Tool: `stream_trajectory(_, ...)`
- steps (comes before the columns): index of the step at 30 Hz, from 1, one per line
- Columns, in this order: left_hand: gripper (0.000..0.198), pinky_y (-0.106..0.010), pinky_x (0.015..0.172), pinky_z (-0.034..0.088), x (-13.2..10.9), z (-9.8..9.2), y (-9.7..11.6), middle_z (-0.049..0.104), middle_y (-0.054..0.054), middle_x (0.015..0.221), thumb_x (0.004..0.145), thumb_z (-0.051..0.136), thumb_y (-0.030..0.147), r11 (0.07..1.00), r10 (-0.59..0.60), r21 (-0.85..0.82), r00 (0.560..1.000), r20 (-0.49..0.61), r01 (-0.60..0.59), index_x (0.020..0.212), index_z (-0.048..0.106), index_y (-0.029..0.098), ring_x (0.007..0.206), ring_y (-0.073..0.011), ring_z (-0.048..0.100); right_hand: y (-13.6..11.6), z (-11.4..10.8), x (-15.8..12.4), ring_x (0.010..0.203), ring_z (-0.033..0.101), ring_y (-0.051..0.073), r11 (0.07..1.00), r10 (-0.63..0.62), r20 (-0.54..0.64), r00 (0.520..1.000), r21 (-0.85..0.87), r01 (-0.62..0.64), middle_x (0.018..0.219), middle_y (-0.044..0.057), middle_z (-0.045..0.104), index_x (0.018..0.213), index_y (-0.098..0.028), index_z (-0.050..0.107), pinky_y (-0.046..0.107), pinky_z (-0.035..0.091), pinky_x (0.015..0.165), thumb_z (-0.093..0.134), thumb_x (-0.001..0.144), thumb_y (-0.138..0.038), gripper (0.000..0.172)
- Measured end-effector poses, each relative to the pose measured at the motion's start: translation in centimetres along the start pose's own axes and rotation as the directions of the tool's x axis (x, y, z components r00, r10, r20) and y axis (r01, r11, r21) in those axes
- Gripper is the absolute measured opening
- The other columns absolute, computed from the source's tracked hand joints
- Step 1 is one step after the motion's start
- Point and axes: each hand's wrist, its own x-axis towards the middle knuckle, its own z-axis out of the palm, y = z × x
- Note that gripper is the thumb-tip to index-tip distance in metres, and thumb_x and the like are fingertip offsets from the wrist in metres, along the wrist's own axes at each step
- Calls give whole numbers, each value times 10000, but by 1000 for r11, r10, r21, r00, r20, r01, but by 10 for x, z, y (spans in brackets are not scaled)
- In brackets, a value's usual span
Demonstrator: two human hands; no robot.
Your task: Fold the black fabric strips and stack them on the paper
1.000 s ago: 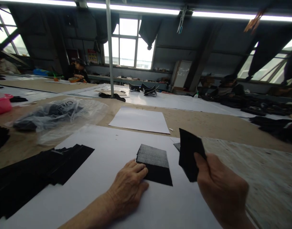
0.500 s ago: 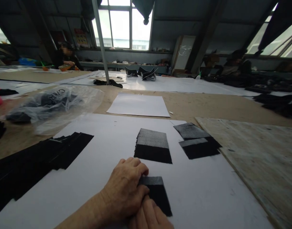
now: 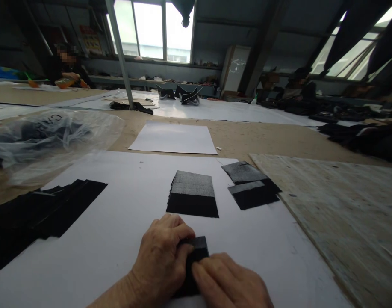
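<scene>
Near the front of the white sheet [image 3: 119, 256] lies a black fabric piece [image 3: 196, 257] with a grey band along its far edge. My left hand [image 3: 165, 256] holds the piece's left side, fingers curled over and thumb pressed on it. From the right, my right hand [image 3: 231, 280] grips the other side, thumb and fingers pressed together at the fabric. Both hands hide much of the piece. Just beyond them is an overlapped stack of black pieces with grey bands [image 3: 192, 194]. Farther right lie a few similar black pieces [image 3: 255, 194].
Long black fabric strips [image 3: 54, 209] are piled at left. Behind them rests a clear plastic bag [image 3: 54, 137] with dark contents. A smaller white sheet [image 3: 175, 137] lies ahead, a wooden board [image 3: 337, 205] at right. Across the tables, a person [image 3: 69, 70] sits near a metal pole [image 3: 120, 55].
My right hand has moved from below my left hand to the piece's right side, and less of the fabric shows. The whole view has shifted, so surroundings appear farther left.
</scene>
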Motion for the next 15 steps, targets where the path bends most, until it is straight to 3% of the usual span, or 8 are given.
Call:
stream_trajectory(4, 214, -312, 619, 417, -1, 3, -4, 573, -21, 737, 736, 506, 106, 990, 137, -20, 986, -91, -139, 775, 669, 238, 692, -169, 515, 18, -10, -22, 664, 529, 198, 990, 55, 81, 995, -135, -43, 782, 136, 581, 1036, -16, 592, 328, 448, 544, 337, 876, -83, 308)
stream_trajectory(9, 234, -282, 585, 334, -1, 2, -3, 547, -12, 694, 800, 470, 88, 960, 277, 70, 953, -120, -270, 756, 655, 224, 658, -144, 469, 17, -5, -23, 653, 506, 187, 986, 68, 56, 996, -157, -58, 765, 109, 581, 982, -41, 606, 327, 439, 543, 304, 886, -69, 318)
stream_trajectory(13, 262, -314, 611, 272, -2, 2, -7, 551, -12, 695, 844, 416, 94, 910, 410, 105, 908, -90, -401, 828, 648, 217, 650, -146, 434, 22, -17, -13, 683, 508, 178, 996, 79, 266, 961, -63, -65, 792, 95, 587, 1043, -48, 589, 305, 451, 559, 346, 881, -72, 293)
stream_trajectory(15, 231, -327, 619, 253, -2, 2, -7, 558, -16, 694, 860, 420, 108, 866, 490, 148, 870, -51, -478, 883, 637, 187, 651, -149, 436, 25, -22, -10, 675, 510, 173, 997, 79, 306, 949, -33, -72, 801, 95, 593, 1049, -62, 590, 294, 449, 548, 348, 876, -76, 298)
